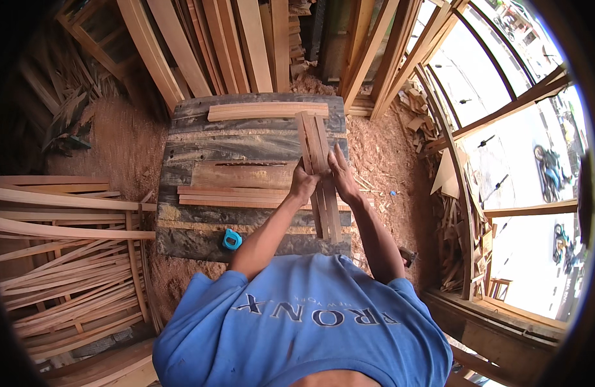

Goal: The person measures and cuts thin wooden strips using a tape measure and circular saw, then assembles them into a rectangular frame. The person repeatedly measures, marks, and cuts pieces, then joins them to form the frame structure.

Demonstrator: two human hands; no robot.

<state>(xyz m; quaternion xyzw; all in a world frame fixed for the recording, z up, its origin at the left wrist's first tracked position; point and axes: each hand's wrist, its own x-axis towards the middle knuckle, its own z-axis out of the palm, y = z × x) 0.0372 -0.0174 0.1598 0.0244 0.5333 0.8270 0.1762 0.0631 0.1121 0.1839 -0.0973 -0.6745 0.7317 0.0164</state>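
Observation:
My left hand (303, 184) and my right hand (342, 174) are closed on the two sides of a few narrow wooden strips (317, 142). The strips lie side by side, with thin dark gaps between them, and point away from me over the right part of a worn dark workbench (201, 147). Beyond my left hand, a flat board (207, 174) on the bench has a dark, jagged slit along it. Several pale strips (230, 197) lie crosswise in front of that board, partly hidden by my left forearm. More strips (259, 111) rest at the bench's far edge.
A blue tape measure (232, 239) sits at the bench's near edge, beside my left elbow. Long planks (252, 45) lean upright behind the bench. Stacked slats (72, 258) fill the left side. Sawdust (388, 148) covers the floor at right, by offcuts and a wooden-framed opening.

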